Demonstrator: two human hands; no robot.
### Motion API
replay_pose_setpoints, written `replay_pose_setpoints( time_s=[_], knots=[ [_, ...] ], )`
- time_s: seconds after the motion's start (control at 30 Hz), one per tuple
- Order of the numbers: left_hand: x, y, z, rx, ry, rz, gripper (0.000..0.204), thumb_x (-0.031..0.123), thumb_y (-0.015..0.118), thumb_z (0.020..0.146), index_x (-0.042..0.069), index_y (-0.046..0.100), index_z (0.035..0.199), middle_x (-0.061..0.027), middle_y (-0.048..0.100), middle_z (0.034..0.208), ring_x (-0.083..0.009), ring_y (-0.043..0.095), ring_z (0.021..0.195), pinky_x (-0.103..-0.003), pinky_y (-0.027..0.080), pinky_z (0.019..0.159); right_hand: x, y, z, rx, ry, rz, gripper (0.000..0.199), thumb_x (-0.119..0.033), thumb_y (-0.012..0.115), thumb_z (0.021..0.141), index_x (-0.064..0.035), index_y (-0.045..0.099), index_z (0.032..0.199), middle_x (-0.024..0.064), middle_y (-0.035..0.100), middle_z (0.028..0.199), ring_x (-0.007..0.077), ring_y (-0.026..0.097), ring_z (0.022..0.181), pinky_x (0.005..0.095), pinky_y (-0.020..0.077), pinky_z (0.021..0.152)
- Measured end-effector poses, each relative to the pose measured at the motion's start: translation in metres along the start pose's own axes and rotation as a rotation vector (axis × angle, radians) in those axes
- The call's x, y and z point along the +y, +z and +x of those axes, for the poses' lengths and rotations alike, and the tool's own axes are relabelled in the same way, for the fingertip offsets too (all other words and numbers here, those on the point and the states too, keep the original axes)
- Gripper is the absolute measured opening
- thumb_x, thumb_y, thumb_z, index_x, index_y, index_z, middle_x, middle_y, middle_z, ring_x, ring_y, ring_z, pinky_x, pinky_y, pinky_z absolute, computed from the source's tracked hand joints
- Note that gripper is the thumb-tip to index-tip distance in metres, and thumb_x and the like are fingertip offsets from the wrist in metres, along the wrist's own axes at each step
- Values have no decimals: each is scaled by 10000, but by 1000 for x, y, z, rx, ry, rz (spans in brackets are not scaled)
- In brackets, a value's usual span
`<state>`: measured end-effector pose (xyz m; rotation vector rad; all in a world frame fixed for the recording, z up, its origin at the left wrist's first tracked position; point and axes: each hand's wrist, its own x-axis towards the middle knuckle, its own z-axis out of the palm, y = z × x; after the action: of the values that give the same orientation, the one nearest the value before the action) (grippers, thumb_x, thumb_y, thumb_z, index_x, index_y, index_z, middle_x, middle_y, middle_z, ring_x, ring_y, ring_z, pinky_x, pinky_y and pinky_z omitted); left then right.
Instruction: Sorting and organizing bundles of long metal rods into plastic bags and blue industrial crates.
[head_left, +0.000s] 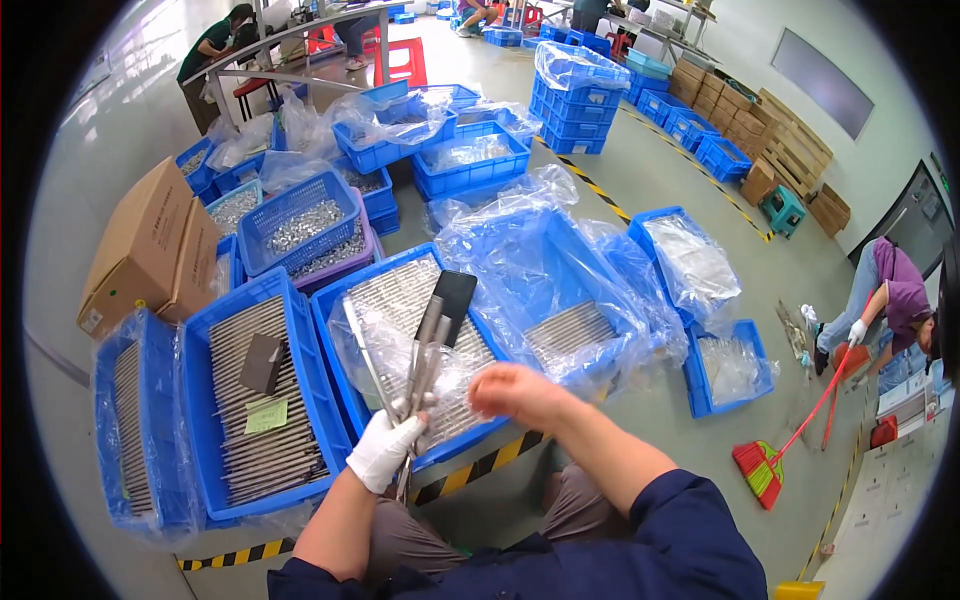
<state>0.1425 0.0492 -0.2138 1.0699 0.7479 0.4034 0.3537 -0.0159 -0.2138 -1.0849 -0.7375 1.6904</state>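
My left hand [388,450], in a white glove, is closed round a bundle of metal rods [425,365]. They stick up over a blue crate [330,310] lined with rows of similar rods and a clear plastic bag. A black phone [452,303] lies on those rows, partly behind the bundle. My bare right hand [520,393] hovers by the crate's near right edge, apart from the bundle. Its fingers curl inward and are blurred, so their grip is unclear. Right of it, a plastic-lined blue crate [600,270] contains a smaller group of rods [572,335].
Left, another rod crate [203,400] bears a dark block [262,362] and a yellow-green note [267,416]. Cardboard boxes [140,245] and baskets of small metal parts [300,222] stand behind. At right, a person [900,290] holds a red broom [760,470]. Striped tape [480,468] marks the floor.
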Motion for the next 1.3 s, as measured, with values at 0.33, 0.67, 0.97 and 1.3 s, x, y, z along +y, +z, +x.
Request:
replay_pose_setpoints(
  time_s=[0.33, 0.67, 0.97, 1.3],
  knots=[
    [-4, 17, -9, -197, -139, 135, 205, 263, 512, 825, 59, 522, 818, 18, 499, 669, -34, 426, 534, -173, 342, 477, -21, -35, -4, 9, -190, 265, 148, -134, 556, 800, -41, 542, 914, 56, 595, 828, 112, 572, 734, 228, 475, 650],
    [-10, 6, -6, -181, -106, 253, 188, 245, 533, 807, 60, 543, 777, 20, 498, 626, -43, 433, 543, -185, 352, 498, -21, -31, -6, -25, -168, -71, 159, -107, 597, 765, -33, 544, 895, 50, 590, 826, 98, 563, 729, 198, 456, 631],
    [-7, 10, -8, -171, -124, 183, 186, 245, 525, 805, 61, 535, 779, 23, 501, 643, -39, 433, 550, -177, 349, 506, -23, -20, -8, 40, -59, 44, 196, -133, 605, 763, -51, 539, 928, 38, 586, 846, 96, 560, 744, 207, 453, 648],
    [-12, 7, -7, -245, -113, 94, 380, 321, 546, 803, 29, 514, 1043, 20, 487, 684, -47, 436, 567, -179, 348, 512, -18, -13, -10, 45, -162, 156, 175, -136, 588, 779, -63, 550, 933, 26, 580, 877, 93, 558, 787, 209, 454, 681]
  ],
)
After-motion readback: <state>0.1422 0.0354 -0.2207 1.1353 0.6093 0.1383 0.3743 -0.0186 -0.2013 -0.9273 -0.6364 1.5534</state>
